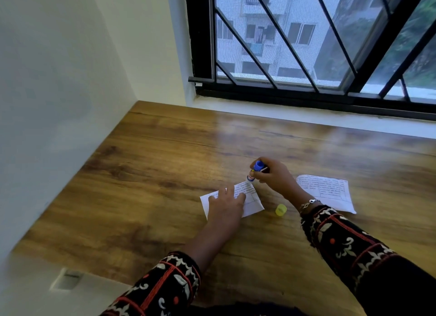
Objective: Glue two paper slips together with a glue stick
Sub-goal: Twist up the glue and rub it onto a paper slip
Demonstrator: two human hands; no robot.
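Your left hand (226, 203) lies flat, fingers spread, on a printed paper slip (251, 197) on the wooden table (146, 174), pinning it down. Your right hand (274, 175) has its fingers closed around a glue stick (254, 171), blue end up, held tilted with its lower end touching the far right corner of that slip. The yellow cap (281, 209) sits on the table just right of the slip, between your two wrists. The second paper slip (330, 193) lies farther right, partly hidden behind your right wrist, which wears a bracelet (309, 204). Beyond the table stands a barred window (306, 44).
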